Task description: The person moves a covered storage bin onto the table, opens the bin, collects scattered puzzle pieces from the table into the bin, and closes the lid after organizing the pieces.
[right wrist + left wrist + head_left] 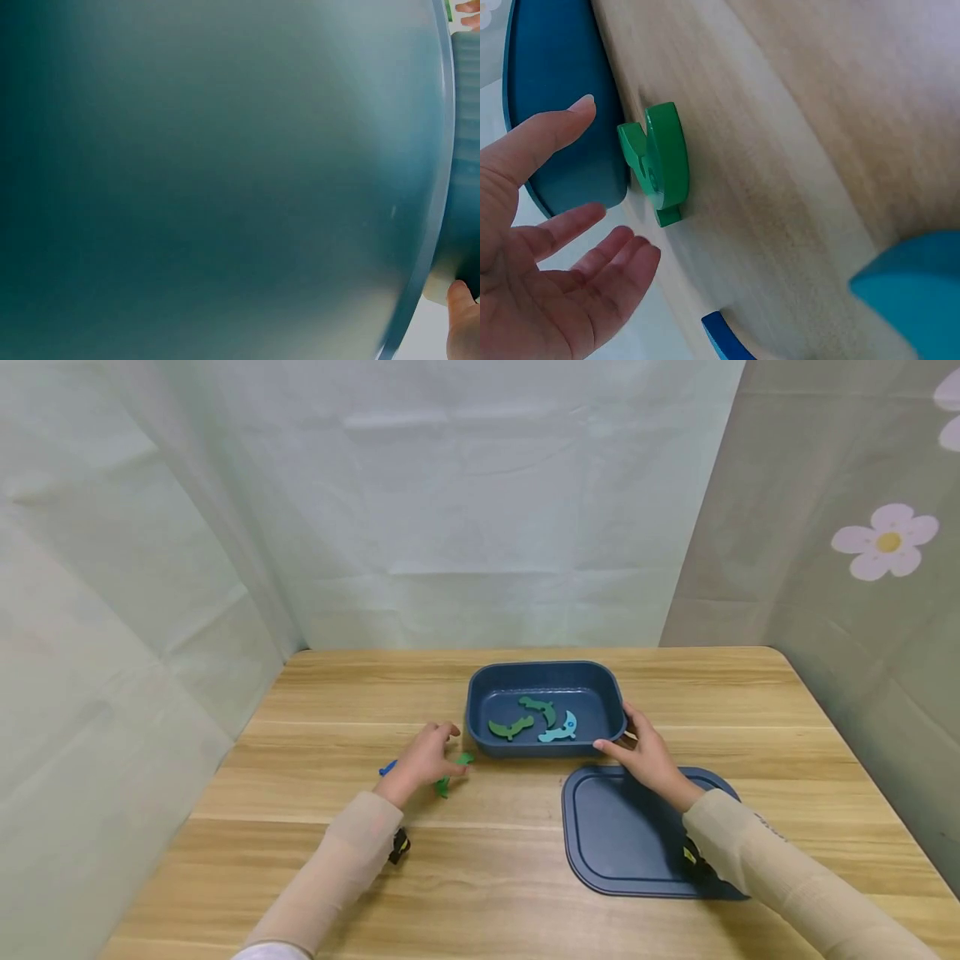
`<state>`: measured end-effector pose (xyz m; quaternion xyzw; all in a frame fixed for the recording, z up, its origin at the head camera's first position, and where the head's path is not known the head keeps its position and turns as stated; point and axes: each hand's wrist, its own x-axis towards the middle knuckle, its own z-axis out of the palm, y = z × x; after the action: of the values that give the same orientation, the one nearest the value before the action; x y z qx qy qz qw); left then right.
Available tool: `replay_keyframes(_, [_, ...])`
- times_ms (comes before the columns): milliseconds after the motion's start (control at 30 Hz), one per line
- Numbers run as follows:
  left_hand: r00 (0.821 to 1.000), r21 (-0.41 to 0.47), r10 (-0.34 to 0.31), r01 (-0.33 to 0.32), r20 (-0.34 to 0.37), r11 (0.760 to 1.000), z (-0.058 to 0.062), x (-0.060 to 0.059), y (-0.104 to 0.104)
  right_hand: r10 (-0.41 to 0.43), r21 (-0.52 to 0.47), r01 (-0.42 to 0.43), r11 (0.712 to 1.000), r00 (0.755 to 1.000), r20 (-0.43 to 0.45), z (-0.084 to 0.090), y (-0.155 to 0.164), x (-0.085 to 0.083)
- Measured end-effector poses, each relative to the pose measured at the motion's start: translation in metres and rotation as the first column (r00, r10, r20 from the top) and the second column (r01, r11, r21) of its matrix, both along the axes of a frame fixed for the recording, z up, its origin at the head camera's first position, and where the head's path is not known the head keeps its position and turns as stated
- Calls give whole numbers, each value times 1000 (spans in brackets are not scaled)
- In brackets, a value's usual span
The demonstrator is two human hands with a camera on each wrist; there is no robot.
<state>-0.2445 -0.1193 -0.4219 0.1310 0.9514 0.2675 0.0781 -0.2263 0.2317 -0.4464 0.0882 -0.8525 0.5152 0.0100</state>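
Left of the frame's centre, the left hand is spread beside a glossy, curved green piece on the counter. Right of centre, a dark-blue box holds three flat pieces; the right hand pinches its lower-right corner.

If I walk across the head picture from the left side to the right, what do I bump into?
Blue piece → loose green piece → box → right hand → lower flower.
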Motion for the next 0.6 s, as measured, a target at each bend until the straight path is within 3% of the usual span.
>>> replay_keyframes(200, [998, -36, -56, 56, -5, 998, -3, -1, -2, 0, -4, 0, 1000, 1000, -4, -1, 0, 0])
replay_keyframes(600, [998, -42, -55, 57, 39, 998, -7, -3, -3, 1, -4, -2, 1000, 1000, -6, -1, 0, 0])
